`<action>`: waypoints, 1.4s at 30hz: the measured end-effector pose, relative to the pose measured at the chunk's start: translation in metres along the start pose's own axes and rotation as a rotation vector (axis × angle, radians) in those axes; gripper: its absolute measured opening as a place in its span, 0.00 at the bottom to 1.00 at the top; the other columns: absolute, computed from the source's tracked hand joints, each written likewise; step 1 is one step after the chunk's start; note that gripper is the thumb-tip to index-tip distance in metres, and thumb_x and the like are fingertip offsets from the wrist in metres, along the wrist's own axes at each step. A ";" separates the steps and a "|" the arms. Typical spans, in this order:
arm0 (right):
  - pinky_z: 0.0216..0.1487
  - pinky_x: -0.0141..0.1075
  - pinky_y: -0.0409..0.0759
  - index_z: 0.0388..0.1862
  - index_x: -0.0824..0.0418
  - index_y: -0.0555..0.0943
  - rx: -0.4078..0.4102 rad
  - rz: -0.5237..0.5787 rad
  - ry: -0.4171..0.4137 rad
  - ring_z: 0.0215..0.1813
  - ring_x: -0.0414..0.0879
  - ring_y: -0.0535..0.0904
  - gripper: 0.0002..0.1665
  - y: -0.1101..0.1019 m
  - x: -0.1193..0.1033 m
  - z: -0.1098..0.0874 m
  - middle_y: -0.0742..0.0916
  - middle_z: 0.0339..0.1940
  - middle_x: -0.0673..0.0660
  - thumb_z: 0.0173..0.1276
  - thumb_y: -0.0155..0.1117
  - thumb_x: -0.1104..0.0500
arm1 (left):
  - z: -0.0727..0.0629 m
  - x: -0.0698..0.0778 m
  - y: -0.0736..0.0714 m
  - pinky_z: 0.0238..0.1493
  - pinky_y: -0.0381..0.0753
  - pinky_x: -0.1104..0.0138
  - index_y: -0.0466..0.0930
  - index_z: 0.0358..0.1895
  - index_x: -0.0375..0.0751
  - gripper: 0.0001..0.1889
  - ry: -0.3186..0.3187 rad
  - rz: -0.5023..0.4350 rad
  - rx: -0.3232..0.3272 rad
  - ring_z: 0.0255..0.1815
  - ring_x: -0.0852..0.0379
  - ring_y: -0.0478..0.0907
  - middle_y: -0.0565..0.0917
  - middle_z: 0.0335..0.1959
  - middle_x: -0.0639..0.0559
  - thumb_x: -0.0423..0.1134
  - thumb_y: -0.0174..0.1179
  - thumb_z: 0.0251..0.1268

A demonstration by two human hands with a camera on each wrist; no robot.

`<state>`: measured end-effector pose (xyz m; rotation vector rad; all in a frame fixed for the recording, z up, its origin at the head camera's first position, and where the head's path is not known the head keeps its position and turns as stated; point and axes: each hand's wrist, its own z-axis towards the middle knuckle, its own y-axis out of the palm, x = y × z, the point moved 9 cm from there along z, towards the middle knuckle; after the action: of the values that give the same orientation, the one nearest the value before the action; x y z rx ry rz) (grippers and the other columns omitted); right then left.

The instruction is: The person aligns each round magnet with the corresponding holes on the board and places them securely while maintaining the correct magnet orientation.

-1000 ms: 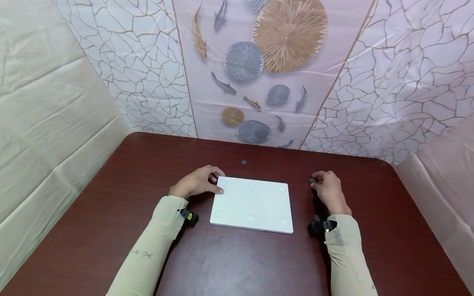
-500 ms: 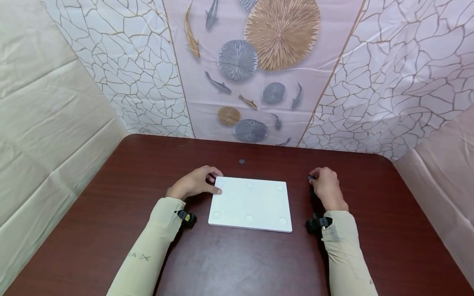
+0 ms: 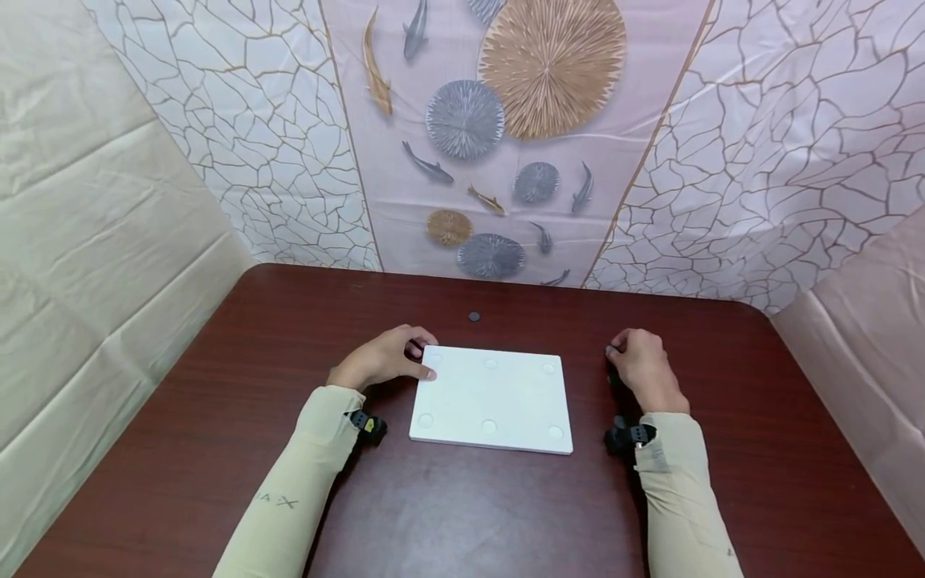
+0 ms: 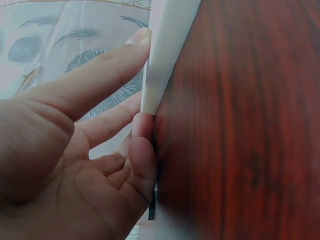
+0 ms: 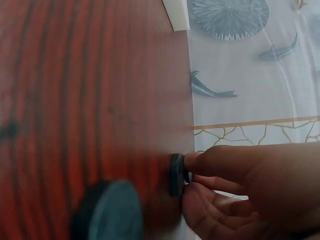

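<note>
A white rectangular board (image 3: 494, 397) with several shallow round recesses lies flat on the table. My left hand (image 3: 383, 356) grips its far left corner, thumb on the top face and fingers by the edge, as the left wrist view shows against the board's side (image 4: 167, 50). To the right of the board, my right hand (image 3: 643, 369) pinches a small dark disc (image 5: 188, 176) between thumb and fingers, low at the tabletop. Right before those fingertips stands another dark disc (image 5: 176, 174). Nearer the wrist camera is a larger-looking dark disc (image 5: 117, 210).
One more dark disc (image 3: 474, 316) lies beyond the board's far edge. The dark red wooden table (image 3: 462, 514) reaches back to a patterned cloth wall (image 3: 491, 160). Pale cloth hangs at both sides. Each wrist wears a small black camera.
The right fingers have closed in over the disc at their tips, so less of it shows. The left hand and board stay put; the head view shifts slightly.
</note>
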<state>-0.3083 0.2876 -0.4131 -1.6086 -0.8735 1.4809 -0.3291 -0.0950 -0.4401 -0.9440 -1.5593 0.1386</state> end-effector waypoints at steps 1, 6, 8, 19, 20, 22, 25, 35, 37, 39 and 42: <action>0.43 0.51 0.82 0.47 0.74 0.83 -0.003 -0.017 -0.010 0.43 0.61 0.83 0.10 0.000 0.000 0.000 0.85 0.47 0.72 0.77 0.62 0.65 | 0.000 0.000 0.000 0.59 0.77 0.57 0.81 0.62 0.41 0.26 0.001 0.002 -0.002 0.57 0.49 0.74 0.77 0.56 0.45 0.36 0.78 0.61; 0.29 0.42 0.71 0.21 0.62 0.72 -0.004 -0.082 -0.060 0.26 0.51 0.70 0.16 0.000 -0.002 0.002 0.73 0.26 0.59 0.72 0.56 0.67 | 0.002 0.000 0.000 0.60 0.76 0.56 0.81 0.62 0.40 0.26 0.000 0.004 -0.003 0.57 0.49 0.74 0.77 0.56 0.45 0.36 0.78 0.62; 0.26 0.39 0.65 0.16 0.57 0.65 -0.010 -0.076 -0.057 0.22 0.47 0.64 0.22 0.000 -0.002 0.002 0.66 0.21 0.53 0.71 0.54 0.66 | 0.002 0.000 0.000 0.60 0.76 0.56 0.81 0.62 0.40 0.26 -0.002 0.006 -0.003 0.56 0.49 0.73 0.77 0.56 0.44 0.36 0.78 0.62; 0.40 0.43 0.74 0.34 0.66 0.80 0.013 0.007 -0.044 0.35 0.53 0.76 0.10 -0.007 -0.007 0.000 0.81 0.33 0.60 0.74 0.54 0.63 | 0.003 0.000 0.001 0.59 0.76 0.58 0.81 0.62 0.40 0.26 -0.006 0.012 -0.010 0.56 0.49 0.73 0.78 0.55 0.46 0.35 0.78 0.61; 0.41 0.44 0.74 0.36 0.67 0.80 0.008 0.013 -0.043 0.36 0.53 0.77 0.10 -0.006 -0.008 0.000 0.81 0.34 0.61 0.75 0.54 0.62 | 0.002 -0.001 0.001 0.59 0.76 0.58 0.81 0.62 0.41 0.26 -0.008 0.010 -0.009 0.56 0.49 0.73 0.78 0.55 0.46 0.35 0.78 0.61; 0.44 0.46 0.77 0.41 0.70 0.81 0.006 0.022 -0.046 0.38 0.55 0.78 0.11 -0.005 -0.011 0.000 0.83 0.37 0.63 0.76 0.55 0.62 | 0.002 0.000 0.000 0.59 0.76 0.57 0.82 0.62 0.41 0.26 -0.008 0.007 -0.006 0.56 0.49 0.74 0.78 0.55 0.46 0.35 0.79 0.61; 0.48 0.49 0.79 0.49 0.72 0.81 0.014 0.033 -0.049 0.43 0.57 0.80 0.14 -0.004 -0.015 0.000 0.85 0.43 0.67 0.77 0.57 0.61 | 0.003 0.000 0.000 0.59 0.76 0.57 0.82 0.61 0.41 0.25 -0.005 0.005 -0.004 0.56 0.49 0.74 0.78 0.55 0.45 0.35 0.79 0.61; 0.47 0.49 0.79 0.58 0.75 0.79 0.024 0.050 -0.069 0.43 0.57 0.80 0.18 -0.004 -0.024 -0.002 0.85 0.47 0.69 0.79 0.56 0.61 | 0.005 -0.001 0.001 0.58 0.76 0.58 0.82 0.61 0.40 0.25 -0.005 -0.002 -0.009 0.54 0.50 0.74 0.79 0.54 0.46 0.34 0.79 0.60; 0.47 0.49 0.79 0.58 0.75 0.80 0.024 0.046 -0.078 0.44 0.58 0.80 0.19 -0.004 -0.026 -0.002 0.86 0.48 0.70 0.79 0.55 0.62 | 0.004 0.000 0.000 0.58 0.76 0.58 0.82 0.61 0.40 0.25 -0.007 -0.001 -0.007 0.54 0.50 0.74 0.79 0.54 0.45 0.34 0.79 0.60; 0.46 0.48 0.80 0.58 0.74 0.81 0.020 0.046 -0.080 0.44 0.57 0.81 0.19 -0.004 -0.028 -0.002 0.86 0.49 0.70 0.79 0.55 0.62 | 0.003 0.000 0.000 0.57 0.76 0.59 0.82 0.61 0.40 0.25 -0.012 -0.007 -0.006 0.54 0.50 0.74 0.78 0.54 0.45 0.35 0.79 0.60; 0.44 0.46 0.80 0.60 0.74 0.81 0.015 0.046 -0.076 0.42 0.56 0.81 0.19 -0.004 -0.030 -0.004 0.86 0.50 0.70 0.80 0.55 0.62 | 0.002 0.001 0.000 0.57 0.77 0.59 0.82 0.62 0.41 0.26 -0.016 -0.012 -0.008 0.55 0.50 0.73 0.78 0.54 0.46 0.35 0.79 0.61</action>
<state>-0.3074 0.2624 -0.3955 -1.5804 -0.8705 1.5862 -0.3307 -0.0944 -0.4398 -0.9411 -1.5809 0.1315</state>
